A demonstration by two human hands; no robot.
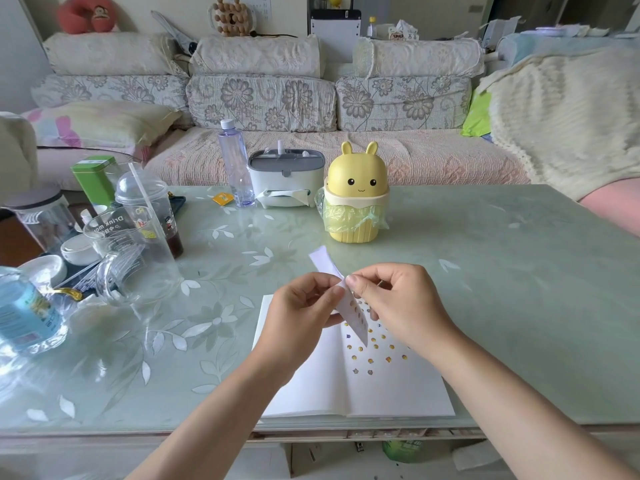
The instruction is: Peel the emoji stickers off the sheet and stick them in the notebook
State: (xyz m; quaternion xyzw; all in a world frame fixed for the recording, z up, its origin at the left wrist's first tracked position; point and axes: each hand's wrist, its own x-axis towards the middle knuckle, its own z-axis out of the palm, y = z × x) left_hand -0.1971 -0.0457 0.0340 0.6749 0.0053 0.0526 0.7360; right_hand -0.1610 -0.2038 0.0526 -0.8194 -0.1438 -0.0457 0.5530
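Note:
An open white notebook [391, 393] lies at the near edge of the table, with several small emoji stickers [375, 348] stuck on its right page. Above it I hold a narrow white sticker sheet [355, 315], tilted and bent, its upper end sticking up past my fingers. My left hand [304, 306] grips the sheet from the left. My right hand [394, 299] pinches at the sheet's edge near the bend with thumb and forefinger. Whether a sticker sits between those fingertips is too small to tell.
A yellow bunny-shaped bin [356, 199] with a plastic liner stands behind the notebook. A tissue box [285, 178] and a clear bottle [237, 164] sit further back. Glass mugs [135, 251], cups, jars and a water bottle [24, 313] crowd the table's left side. A sofa runs behind.

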